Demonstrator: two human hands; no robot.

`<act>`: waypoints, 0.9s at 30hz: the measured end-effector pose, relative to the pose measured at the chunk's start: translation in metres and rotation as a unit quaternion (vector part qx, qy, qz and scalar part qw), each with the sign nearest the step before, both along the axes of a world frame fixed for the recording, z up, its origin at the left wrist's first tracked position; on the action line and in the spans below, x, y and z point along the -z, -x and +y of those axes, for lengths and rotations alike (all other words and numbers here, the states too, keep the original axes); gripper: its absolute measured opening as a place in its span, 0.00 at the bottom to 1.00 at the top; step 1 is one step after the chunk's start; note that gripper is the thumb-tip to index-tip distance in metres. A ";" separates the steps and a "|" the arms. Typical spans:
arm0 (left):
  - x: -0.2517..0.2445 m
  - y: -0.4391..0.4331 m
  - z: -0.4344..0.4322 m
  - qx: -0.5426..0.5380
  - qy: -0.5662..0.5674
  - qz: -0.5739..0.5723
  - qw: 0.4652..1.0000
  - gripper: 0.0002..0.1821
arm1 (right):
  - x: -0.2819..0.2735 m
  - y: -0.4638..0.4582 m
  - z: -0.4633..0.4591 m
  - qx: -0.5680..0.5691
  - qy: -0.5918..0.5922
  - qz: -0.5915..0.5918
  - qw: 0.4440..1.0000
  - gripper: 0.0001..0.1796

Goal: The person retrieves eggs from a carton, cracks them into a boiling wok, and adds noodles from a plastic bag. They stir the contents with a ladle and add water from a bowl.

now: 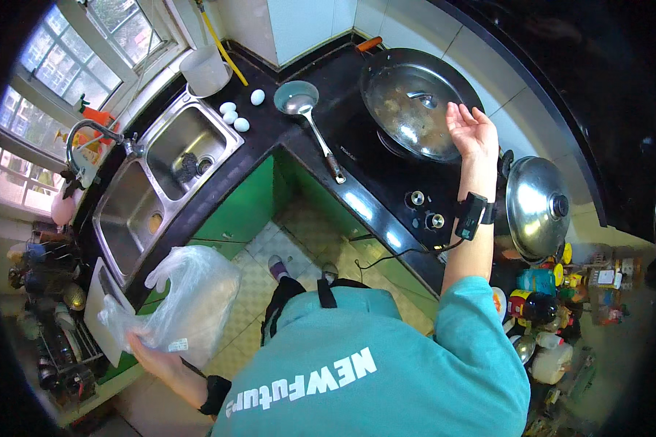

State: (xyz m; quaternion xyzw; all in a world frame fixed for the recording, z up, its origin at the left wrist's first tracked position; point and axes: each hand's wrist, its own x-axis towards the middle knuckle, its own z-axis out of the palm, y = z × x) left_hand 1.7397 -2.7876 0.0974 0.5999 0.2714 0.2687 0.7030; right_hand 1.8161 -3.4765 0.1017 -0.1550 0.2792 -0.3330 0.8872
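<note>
At the lower left, my left hand (pixel 156 355) grips a translucent plastic bag (pixel 202 295) that hangs over the floor and bears a small white label. What fills the bag is hard to make out. My right hand (pixel 473 131) is raised palm up with fingers apart, above the rim of a wok (pixel 385 60), holding nothing. A glass lid (pixel 410 123) covers the wok, and the food beneath is blurred. Left of the wok, a large metal ladle (pixel 298 98) lies on the black counter with its handle (pixel 334 166) towards me.
Several white eggs (pixel 241 125) lie between the ladle and the double steel sink (pixel 232 143). A white pot (pixel 205 71) stands behind them. Two knobs (pixel 417 198) sit on the cooktop. A domed metal lid (pixel 536 207) and many bottles (pixel 536 306) are at right; a dish rack (pixel 65 338) is at left.
</note>
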 end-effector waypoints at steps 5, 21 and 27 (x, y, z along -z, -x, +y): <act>0.017 -0.033 0.014 0.019 -0.014 -0.015 1.000 0.28 | 0.016 -0.042 0.005 -0.041 -0.006 0.052 0.998 0.31; 0.034 -0.029 0.093 -0.066 0.038 -0.039 0.996 0.19 | 0.103 -0.147 -0.061 -0.147 0.167 0.238 0.946 0.11; 0.037 -0.024 0.122 -0.073 -0.021 -0.018 0.997 0.17 | 0.055 -0.133 -0.051 -0.127 0.202 0.221 0.946 0.07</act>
